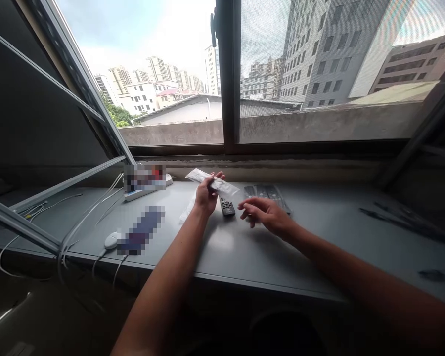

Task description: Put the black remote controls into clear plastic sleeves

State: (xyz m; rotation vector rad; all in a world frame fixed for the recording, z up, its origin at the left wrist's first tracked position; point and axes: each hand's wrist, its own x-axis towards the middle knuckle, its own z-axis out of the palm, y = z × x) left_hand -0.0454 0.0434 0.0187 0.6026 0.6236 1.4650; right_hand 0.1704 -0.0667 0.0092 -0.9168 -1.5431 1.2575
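Observation:
A clear plastic bag (223, 186) is held between the thumb and fingers of my left hand (206, 196), above the back part of the grey table. Just below it, a black remote control (227, 206) lies on the table, its upper end hidden by the bag and hand. My right hand (263, 211) hovers to the right of the remote, fingers apart and curved, with nothing in them. Behind my right hand lie dark remotes in clear plastic (272, 193), partly covered by the hand. More crumpled clear plastic (188, 210) rests left of my left wrist.
On the grey table (222, 257), a white power strip (148, 189), a blurred-out dark blue object (141, 232) and a round white charger (111, 240) with cables sit at left. A metal frame (92, 74) rises there. Black cables (396, 220) lie right.

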